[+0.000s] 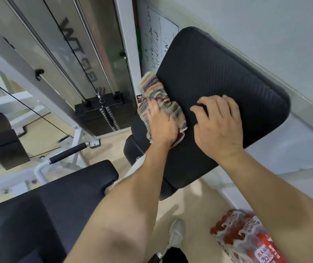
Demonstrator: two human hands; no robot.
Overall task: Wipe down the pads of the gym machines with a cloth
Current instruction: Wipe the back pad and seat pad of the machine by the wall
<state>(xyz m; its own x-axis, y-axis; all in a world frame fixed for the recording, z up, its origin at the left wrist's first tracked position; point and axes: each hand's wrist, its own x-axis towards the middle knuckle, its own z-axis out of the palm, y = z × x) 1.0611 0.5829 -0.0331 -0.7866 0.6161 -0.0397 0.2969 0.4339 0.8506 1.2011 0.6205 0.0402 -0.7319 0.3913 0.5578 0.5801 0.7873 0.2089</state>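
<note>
A large black textured pad [216, 76] of a gym machine fills the middle right of the view, tilted beside the wall. A striped multicoloured cloth [157, 95] lies over its left edge. My left hand [161, 126] presses flat on the lower part of the cloth and grips it against the pad. My right hand [218, 126] rests on the pad to the right of the cloth, fingers curled and spread, holding nothing. A second black pad [57, 202] lies lower left, partly hidden by my left forearm.
A weight stack [104, 114] with cables and guide rods stands at the left. A whiteboard [157, 40] leans on the wall behind the pad. A shrink-wrapped pack of bottles [246, 238] sits on the floor at lower right, near my shoe [176, 234].
</note>
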